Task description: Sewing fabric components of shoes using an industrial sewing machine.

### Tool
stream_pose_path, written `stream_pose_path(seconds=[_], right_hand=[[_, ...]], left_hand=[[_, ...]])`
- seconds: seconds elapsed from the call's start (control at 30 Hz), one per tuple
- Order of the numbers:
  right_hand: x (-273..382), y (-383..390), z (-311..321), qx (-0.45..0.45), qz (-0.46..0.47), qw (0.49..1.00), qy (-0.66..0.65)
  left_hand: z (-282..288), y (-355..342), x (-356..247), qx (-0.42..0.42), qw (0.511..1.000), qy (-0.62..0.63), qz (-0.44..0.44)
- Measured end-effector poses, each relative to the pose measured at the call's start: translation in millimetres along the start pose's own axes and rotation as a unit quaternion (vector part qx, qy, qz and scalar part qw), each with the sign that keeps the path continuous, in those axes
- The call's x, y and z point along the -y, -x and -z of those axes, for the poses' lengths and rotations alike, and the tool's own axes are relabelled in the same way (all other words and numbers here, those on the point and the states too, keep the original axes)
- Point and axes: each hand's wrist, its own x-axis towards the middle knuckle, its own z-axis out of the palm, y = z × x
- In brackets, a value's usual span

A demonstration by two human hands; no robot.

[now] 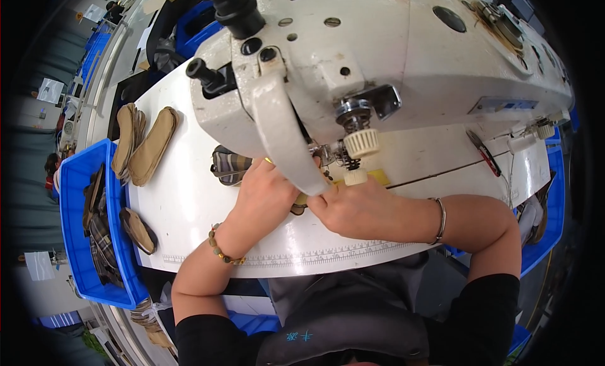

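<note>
Both of my hands are close together under the head of a white sewing machine (302,70). My left hand (265,193) is closed on a plaid fabric slipper (228,166), whose dark checked end sticks out past the fingers. A brown edge of the work shows between the hands. My right hand (356,208) is closed too, its fingers pinching the work beside the needle area. The curved white lever (287,133) and the machine's tension knobs hide the fingertips and the stitching spot.
Tan sole pieces (154,145) lie stacked at the table's left, above a finished-looking slipper (138,230). A blue bin (129,265) holding plaid slippers stands against that edge. Thread snips (484,153) rest at right. Another blue bin (554,208) stands beyond my right elbow.
</note>
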Motion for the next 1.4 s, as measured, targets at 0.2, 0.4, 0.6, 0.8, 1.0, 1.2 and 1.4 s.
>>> stream_pose_path(seconds=[0.2, 0.4, 0.6, 0.8, 1.0, 1.2, 1.4], right_hand=[[-0.2, -0.6, 0.1, 0.003, 0.0, 1.0, -0.015], [-0.4, -0.7, -0.1, -0.005, 0.0, 1.0, -0.023], [-1.1, -0.3, -1.9, -0.009, -0.01, 1.0, -0.013], [-2.1, -1.2, -4.2, -0.027, -0.011, 1.0, 0.009], [-2.1, -0.7, -8.5, -0.034, -0.022, 0.999, -0.001], [-3.9, 1.0, -11.7, -0.041, -0.021, 0.999, 0.004], [-4.3, 0.6, -15.2, -0.055, -0.01, 0.998, 0.01]], left_hand=[[0.7, 1.1, 1.7, 0.03, 0.999, -0.022, 0.006], [1.9, 0.5, -0.7, 0.036, 0.999, -0.027, 0.016], [-5.5, -0.5, 0.7, -0.003, 1.0, -0.018, 0.015], [-7.6, -1.2, -1.4, -0.005, 0.999, -0.024, 0.038], [-7.9, -1.5, -1.3, -0.002, 0.999, -0.033, 0.042], [-13.5, 0.7, 5.2, -0.039, 0.997, -0.009, 0.071], [-11.3, 2.6, 2.2, -0.038, 0.998, -0.038, 0.039]])
